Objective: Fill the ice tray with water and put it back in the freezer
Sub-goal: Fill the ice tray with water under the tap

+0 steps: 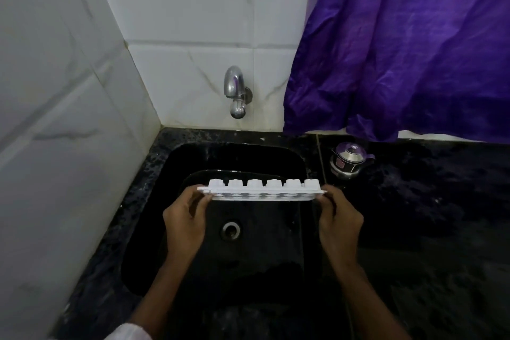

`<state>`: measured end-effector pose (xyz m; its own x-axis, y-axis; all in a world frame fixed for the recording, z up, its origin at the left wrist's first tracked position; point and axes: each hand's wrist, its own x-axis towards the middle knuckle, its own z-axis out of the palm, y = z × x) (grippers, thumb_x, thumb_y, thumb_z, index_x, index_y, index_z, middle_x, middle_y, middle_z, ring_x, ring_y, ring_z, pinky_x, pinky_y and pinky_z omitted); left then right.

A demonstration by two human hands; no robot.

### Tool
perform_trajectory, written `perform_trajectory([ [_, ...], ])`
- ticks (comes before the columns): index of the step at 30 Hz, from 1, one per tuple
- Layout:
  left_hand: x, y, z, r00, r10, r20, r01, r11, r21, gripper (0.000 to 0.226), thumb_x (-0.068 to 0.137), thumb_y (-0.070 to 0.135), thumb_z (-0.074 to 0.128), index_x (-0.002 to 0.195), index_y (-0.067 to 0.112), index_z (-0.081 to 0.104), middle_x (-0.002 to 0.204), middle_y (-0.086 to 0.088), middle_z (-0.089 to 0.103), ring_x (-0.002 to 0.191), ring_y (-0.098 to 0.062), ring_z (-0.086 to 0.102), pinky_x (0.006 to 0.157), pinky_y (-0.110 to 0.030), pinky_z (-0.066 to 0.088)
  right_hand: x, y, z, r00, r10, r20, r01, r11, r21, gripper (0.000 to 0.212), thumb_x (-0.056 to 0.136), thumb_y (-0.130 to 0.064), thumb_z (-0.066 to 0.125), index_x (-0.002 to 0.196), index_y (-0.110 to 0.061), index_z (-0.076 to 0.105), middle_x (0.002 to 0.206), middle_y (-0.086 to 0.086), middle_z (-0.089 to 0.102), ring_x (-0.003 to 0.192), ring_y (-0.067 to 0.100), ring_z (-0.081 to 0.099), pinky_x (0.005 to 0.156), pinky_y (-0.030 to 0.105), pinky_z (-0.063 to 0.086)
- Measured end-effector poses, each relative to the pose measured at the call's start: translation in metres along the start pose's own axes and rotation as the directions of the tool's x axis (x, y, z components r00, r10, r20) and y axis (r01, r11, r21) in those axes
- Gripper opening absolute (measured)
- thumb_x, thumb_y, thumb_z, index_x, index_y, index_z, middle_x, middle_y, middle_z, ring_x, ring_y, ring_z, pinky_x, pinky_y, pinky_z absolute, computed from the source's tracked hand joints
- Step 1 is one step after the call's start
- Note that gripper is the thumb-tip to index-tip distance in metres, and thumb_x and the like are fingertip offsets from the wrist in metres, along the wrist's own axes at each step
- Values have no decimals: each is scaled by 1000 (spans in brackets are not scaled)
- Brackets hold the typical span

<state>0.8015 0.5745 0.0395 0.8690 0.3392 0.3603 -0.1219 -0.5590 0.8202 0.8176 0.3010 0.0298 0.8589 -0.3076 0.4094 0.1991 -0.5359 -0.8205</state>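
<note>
Item under inspection: white plastic ice tray with a row of square cups (262, 190), held in the air over the black rectangular sink (248, 159), above its rear half and short of its back wall.

Grip: the left hand (185, 218) pinches the tray's left end tab between thumb and curled fingers. The right hand (340, 218) pinches the right end tab likewise. Holding both ends keeps the long tray level from end to end over the sink.

Attitude: the tray is tipped on its long edge, cup bottoms up and away, open faces turned down toward the person. In my judgement this serves to shake out or drain the cups into the sink before filling. Whether anything remains in the cups cannot be told.

Fixtures: the chrome wall tap (236, 91) is mounted on the white marble-pattern tiles (193, 8) behind the sink. No water is seen running. The round metal drain (230, 229) lies at the sink's centre, below the tray.

Surroundings: a small steel lidded pot (349, 159) stands just right of the sink on the black speckled counter (441, 215). A purple curtain (400, 50) hangs above and right of the sink.

Assessment: filling not begun. The tray must be turned cups-up under the tap.
</note>
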Motion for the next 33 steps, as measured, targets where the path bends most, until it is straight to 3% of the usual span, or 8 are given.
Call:
perform_trajectory([
  [4,-16,8,15,990,-141,-8,140,988,-69,19,89,4,72,96,22,68,87,14,72,86,3,70,82,-15,56,4,20,-17,991,61,117,-68,996,54,15,91,-6,65,102,-11,73,85,-22,67,82,-7,65,76,7,46],
  [10,-40,45,57,941,-336,-38,321,923,-213,19,89,15,74,105,20,65,86,2,75,80,-6,73,69,-24,58,12,40,-56,952,305,26,-302,924,233,11,92,-26,66,103,-22,65,86,-9,72,82,-2,68,75,16,52],
  [13,-45,59,92,902,-428,52,427,873,-235,13,91,11,71,102,17,67,89,-1,76,82,-11,73,70,-28,59,22,62,-77,902,432,3,-423,881,210,9,92,-26,66,100,-26,67,88,-13,71,86,1,67,78,21,52],
  [16,-49,66,132,842,-502,197,538,802,-259,21,92,2,64,111,11,70,100,-4,76,88,-13,73,69,-25,58,32,88,-104,874,487,5,-482,865,140,19,91,-18,65,109,-20,70,85,-21,65,87,3,65,76,15,45],
  [18,-53,71,157,805,-521,284,589,762,-271,29,91,-7,59,114,8,69,104,-6,76,91,-15,73,71,-26,59,36,106,-123,855,518,-3,-516,852,81,24,90,-15,64,113,-16,70,88,-14,67,91,10,65,82,19,44],
  [22,-64,79,195,748,-537,389,646,723,-244,37,88,-14,56,116,6,67,110,-9,75,97,-19,73,76,-30,61,41,136,-146,827,562,-22,-562,827,-24,28,91,-12,62,118,-11,69,108,5,72,105,20,65,97,30,46],
  [25,-73,81,217,728,-545,417,661,720,-213,42,86,-16,56,122,3,65,117,-11,73,102,-20,71,83,-32,60,42,150,-160,828,559,-34,-559,823,-96,29,93,-8,60,121,-7,67,115,11,71,110,24,64,97,24,39],
  [33,-86,95,239,748,-513,421,599,796,-93,44,86,-19,54,126,-1,65,122,-12,71,99,-11,64,73,-9,51,47,175,-174,833,553,18,-533,811,-242,36,94,-2,56,130,-4,61,127,12,65,119,27,59,104,27,37],
])
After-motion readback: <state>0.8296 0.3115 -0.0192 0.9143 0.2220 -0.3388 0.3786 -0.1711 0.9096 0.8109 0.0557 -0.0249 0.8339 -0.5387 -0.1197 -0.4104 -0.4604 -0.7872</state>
